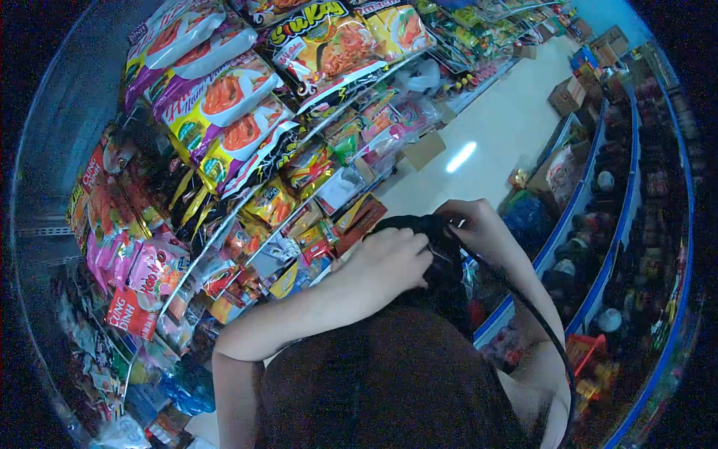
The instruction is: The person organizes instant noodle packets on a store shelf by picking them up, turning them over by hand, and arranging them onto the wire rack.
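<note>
A dark black bag (447, 288) is in front of my chest, with its upper edge near my hands. My left hand (395, 258) lies across its top from the left, fingers curled onto the dark material. My right hand (471, 224) is at the bag's upper right corner, thumb and fingers bent together on its edge. A thin black strap (516, 288) runs from there down along my right arm. The bag's inside and my fingertips are mostly hidden.
Shelves of instant noodle packs (224, 112) rise on my left, with smaller snack packets (273, 202) below. A pale floor aisle (493, 127) runs ahead. Blue-edged shelves (594, 262) curve along my right. Cardboard boxes (567, 96) stand farther down the aisle.
</note>
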Tool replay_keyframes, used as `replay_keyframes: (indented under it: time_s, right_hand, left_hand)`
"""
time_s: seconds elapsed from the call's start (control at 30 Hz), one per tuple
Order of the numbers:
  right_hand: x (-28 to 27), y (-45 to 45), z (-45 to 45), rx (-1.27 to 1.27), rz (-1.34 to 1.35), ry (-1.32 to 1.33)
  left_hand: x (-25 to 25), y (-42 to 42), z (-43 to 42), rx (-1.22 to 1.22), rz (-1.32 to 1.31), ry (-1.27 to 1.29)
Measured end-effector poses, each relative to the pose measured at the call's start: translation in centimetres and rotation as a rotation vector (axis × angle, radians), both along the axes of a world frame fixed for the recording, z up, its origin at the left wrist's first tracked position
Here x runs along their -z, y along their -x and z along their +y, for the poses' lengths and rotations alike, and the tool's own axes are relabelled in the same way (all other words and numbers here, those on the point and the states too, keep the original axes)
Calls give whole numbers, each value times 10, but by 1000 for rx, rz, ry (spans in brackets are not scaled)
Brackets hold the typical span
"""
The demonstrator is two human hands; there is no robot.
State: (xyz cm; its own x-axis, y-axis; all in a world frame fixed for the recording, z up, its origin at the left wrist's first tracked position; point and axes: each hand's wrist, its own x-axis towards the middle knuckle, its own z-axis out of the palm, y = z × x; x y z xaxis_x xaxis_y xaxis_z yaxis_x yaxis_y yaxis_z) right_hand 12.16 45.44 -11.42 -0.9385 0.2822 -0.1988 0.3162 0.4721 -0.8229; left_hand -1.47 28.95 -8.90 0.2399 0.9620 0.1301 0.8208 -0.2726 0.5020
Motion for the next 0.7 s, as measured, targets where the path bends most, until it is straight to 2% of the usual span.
replay_keyframes:
  time_s: [0.07, 0.13, 0.2, 0.27, 0.3, 0.33, 0.37, 0.4, 0.47, 0.5, 0.57, 0.6, 0.67, 0.7]
  right_hand:
    - [4, -5, 2, -29, -69, 9]
    - [-6, -7, 4, -41, -101, 53]
    - [-6, -21, 10, -58, -129, 102]
    - [1, -59, 27, -55, -335, 389]
    - [-1, -70, 28, -190, -485, 253]
    - [8, -92, 28, -313, -511, 347]
    - [25, -112, 22, -440, -531, 438]
    - [39, -125, 6, -438, -529, 439]
    - [55, -139, -22, 153, -486, 1149]
    - [52, -136, -21, 150, -489, 1147]
    - [27, -116, -22, 103, -591, 922]
    - [15, -106, -24, 97, -592, 915]
    - [-4, -87, -26, 528, -530, 1242]
    - [-2, -90, -27, 595, -521, 1275]
  left_hand:
    - [5, -4, 3, -31, 257, 64]
    - [3, -7, 10, -10, 268, 71]
    - [0, -12, 16, -67, 566, 95]
    - [4, -1, 17, -62, 588, 118]
    - [8, 12, 17, -35, 153, 97]
    - [10, 24, 14, -12, -282, 75]
    - [4, 36, 9, -51, -433, 145]
    - [8, 47, 1, -156, -588, 127]
    - [21, 58, -13, -305, -529, 80]
    - [32, 60, -20, -309, -530, 78]
    - [51, 64, -30, -134, -739, 332]
    - [54, 63, -30, -139, -738, 325]
    - [53, 57, -26, -146, -741, 290]
    - [47, 58, -24, -193, -804, 451]
